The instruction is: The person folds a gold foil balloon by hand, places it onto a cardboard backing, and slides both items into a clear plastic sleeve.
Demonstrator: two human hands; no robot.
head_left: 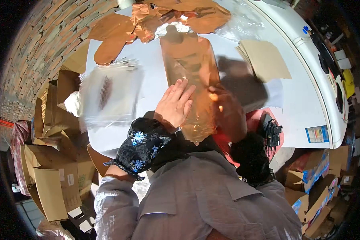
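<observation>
A long, shiny orange foil piece point(200, 72) lies on the white table point(300, 120), right in front of the person. The left hand point(173, 103) rests flat on it, its grip loose, fingers straight out. The right hand point(230, 114) is in shade at the foil's right edge; I can't tell if its grip is pinching. More orange foil shapes point(120, 32) lie at the far end. Clear sheets point(124, 94) sit on the left, brown paper point(268, 60) on the right.
</observation>
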